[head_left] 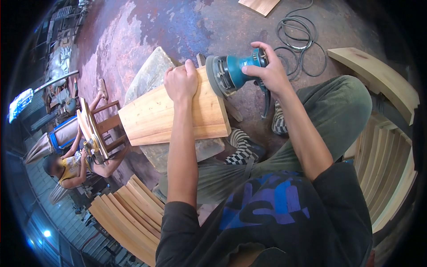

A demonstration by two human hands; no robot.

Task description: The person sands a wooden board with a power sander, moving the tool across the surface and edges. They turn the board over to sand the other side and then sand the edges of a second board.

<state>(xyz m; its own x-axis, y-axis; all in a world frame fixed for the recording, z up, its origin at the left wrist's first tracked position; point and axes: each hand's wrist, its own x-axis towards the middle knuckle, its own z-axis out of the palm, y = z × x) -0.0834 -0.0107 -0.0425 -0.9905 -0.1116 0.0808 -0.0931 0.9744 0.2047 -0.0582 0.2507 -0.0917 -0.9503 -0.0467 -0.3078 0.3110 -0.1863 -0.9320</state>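
My right hand (270, 70) is wrapped round the body of a teal orbital sander (238, 71). The sander is tipped on its side, its round pad right at the upper right corner of a pale wooden board (169, 115). With fingers curled over the board's far edge, my left hand (181, 82) grips it, the wrist crossing its face. Beneath the board lies a worn, dusty block (149, 73), partly hidden by it. A dark cord hangs from the sander's rear end.
Coiled cable (300, 38) lies on the stained floor beyond the sander. Curved wooden pieces (129, 209) are stacked at lower left, with more planks (384, 164) at right. At far left another person (73, 171) handles a wooden piece. A board (260, 5) lies at the top.
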